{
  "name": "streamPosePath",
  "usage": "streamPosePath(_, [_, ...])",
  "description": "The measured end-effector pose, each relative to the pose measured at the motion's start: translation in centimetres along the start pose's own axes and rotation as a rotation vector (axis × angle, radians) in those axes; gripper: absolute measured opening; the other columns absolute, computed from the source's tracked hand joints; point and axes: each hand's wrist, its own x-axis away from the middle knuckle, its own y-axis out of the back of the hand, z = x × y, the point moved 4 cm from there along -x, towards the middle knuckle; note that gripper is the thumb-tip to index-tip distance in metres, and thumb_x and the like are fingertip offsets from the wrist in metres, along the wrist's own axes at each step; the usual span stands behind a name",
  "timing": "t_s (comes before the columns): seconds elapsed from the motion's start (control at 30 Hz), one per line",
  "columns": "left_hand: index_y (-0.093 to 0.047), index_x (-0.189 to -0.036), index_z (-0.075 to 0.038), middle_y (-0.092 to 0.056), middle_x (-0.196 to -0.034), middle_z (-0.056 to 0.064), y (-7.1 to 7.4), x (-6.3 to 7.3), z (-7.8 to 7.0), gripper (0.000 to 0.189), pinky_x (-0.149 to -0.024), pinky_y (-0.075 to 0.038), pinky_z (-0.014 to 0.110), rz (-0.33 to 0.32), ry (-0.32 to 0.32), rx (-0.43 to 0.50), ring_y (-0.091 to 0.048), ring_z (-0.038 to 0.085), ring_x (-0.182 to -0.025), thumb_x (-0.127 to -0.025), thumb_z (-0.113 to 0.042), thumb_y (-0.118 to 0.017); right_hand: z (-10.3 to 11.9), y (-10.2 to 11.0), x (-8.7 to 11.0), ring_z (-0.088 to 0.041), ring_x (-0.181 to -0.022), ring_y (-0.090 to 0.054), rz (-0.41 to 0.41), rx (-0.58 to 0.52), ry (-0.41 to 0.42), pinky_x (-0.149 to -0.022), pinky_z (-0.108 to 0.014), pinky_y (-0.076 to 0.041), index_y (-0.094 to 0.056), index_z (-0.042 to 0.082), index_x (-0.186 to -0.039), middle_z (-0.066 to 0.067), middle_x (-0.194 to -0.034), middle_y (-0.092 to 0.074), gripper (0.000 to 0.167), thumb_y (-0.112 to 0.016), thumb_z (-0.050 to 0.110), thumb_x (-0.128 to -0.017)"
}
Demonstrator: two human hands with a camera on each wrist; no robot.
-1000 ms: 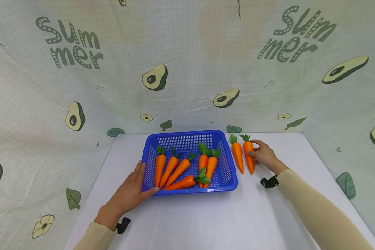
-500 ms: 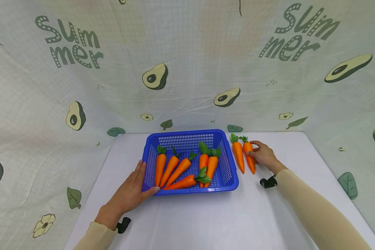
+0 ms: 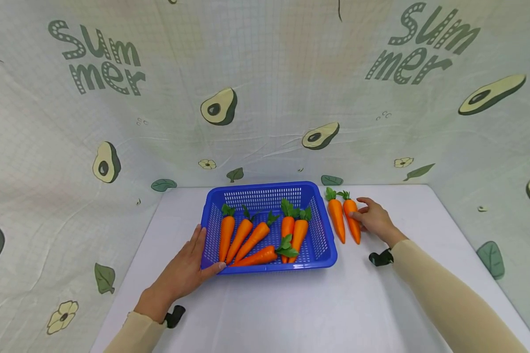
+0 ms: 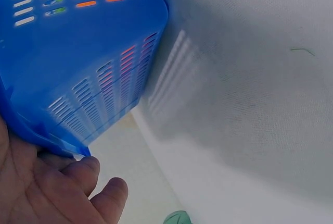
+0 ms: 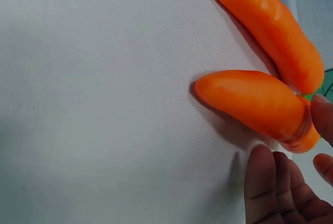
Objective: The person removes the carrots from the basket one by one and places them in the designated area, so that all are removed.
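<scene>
A blue plastic basket [image 3: 265,268] with several orange carrots [image 3: 256,238] in it stands on the white table. My left hand [image 3: 183,267] rests on its front left corner: fairly straight fingers lie along the left side, the thumb on the front rim. From below, in the left wrist view, fingertips [image 4: 115,190] show under the rim. Two more carrots lie right of the basket. My right hand [image 3: 374,220] is at the outer carrot [image 3: 352,220], thumb touching or almost touching it, other fingers spread apart from it. Beside that lies the inner carrot [image 3: 336,215].
A pale cloth [image 3: 265,63] printed with avocados and lettering hangs behind the table and at both sides. The white tabletop [image 3: 274,314] reaches forward of the basket. Black straps with small devices [image 3: 381,257] sit on both wrists.
The top of the outer carrot has shifted slightly left, toward the inner carrot. My right fingers have parted a little from it. My left hand and the basket stay in place.
</scene>
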Motion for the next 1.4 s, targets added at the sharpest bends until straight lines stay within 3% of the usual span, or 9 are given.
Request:
streamPosePath(0.1, [-0.004,-0.17,-0.004,-0.002,-0.178,0.02,0.1,0.0,0.0,0.122,-0.122,-0.031,0.067,-0.002,0.001,-0.001,-0.026,0.053,-0.156,-0.091,-0.085,-0.05,0.1,0.2,0.2,-0.028,-0.09,-0.067,-0.011,0.022,0.019,-0.08,-0.034,-0.063,-0.028,0.003,-0.164,-0.034,-0.144,-0.05,0.075,-0.063,0.033,-0.105])
streamPosePath(0.27, [-0.004,-0.17,-0.004,-0.002,-0.178,0.02,0.1,0.1,0.0,0.123,-0.122,-0.032,0.067,-0.008,-0.001,-0.002,-0.026,0.053,-0.156,-0.09,-0.086,-0.05,0.8,0.5,0.8,-0.043,-0.114,-0.063,-0.055,0.048,0.051,-0.1,-0.055,-0.058,-0.023,0.002,-0.165,-0.034,-0.148,-0.047,0.077,-0.061,0.034,-0.105])
streamPosePath(0.4, [-0.004,-0.17,-0.005,-0.002,-0.178,0.019,0.1,0.2,0.1,0.123,-0.122,-0.032,0.067,-0.013,-0.003,-0.001,-0.026,0.052,-0.156,-0.09,-0.086,-0.05,1.8,0.9,1.4,-0.05,-0.126,-0.057,-0.111,0.082,0.085,-0.106,-0.063,-0.052,-0.023,-0.001,-0.163,-0.035,-0.147,-0.049,0.077,-0.06,0.034,-0.104])
streamPosePath(0.67, [-0.004,-0.17,-0.004,-0.003,-0.178,0.02,0.2,0.4,0.2,0.123,-0.122,-0.031,0.067,-0.019,-0.009,0.003,-0.026,0.052,-0.157,-0.09,-0.086,-0.049,5.4,1.7,3.1,-0.05,-0.129,-0.056,-0.176,0.074,0.173,-0.104,-0.063,-0.054,-0.028,0.0,-0.162,-0.033,-0.146,-0.051,0.072,-0.061,0.031,-0.106])
streamPosePath(0.97, [-0.004,-0.169,-0.003,-0.003,-0.177,0.021,0.2,0.6,0.3,0.123,-0.122,-0.031,0.066,-0.021,-0.013,0.01,-0.026,0.053,-0.156,-0.091,-0.086,-0.049,12.1,1.6,5.8,-0.044,-0.123,-0.059,-0.184,0.059,0.313,-0.1,-0.059,-0.058,-0.037,0.002,-0.16,-0.028,-0.14,-0.056,0.064,-0.062,0.027,-0.107])
streamPosePath(1.4, [-0.004,-0.169,-0.001,-0.001,-0.178,0.019,-0.1,0.3,0.1,0.119,-0.125,-0.027,0.065,-0.015,-0.041,0.079,-0.022,0.05,-0.159,-0.094,-0.079,-0.053,20.5,-3.6,7.7,-0.035,-0.113,-0.069,-0.049,0.107,0.543,-0.092,-0.052,-0.06,-0.05,0.004,-0.153,-0.02,-0.133,-0.066,0.058,-0.068,0.029,-0.104])
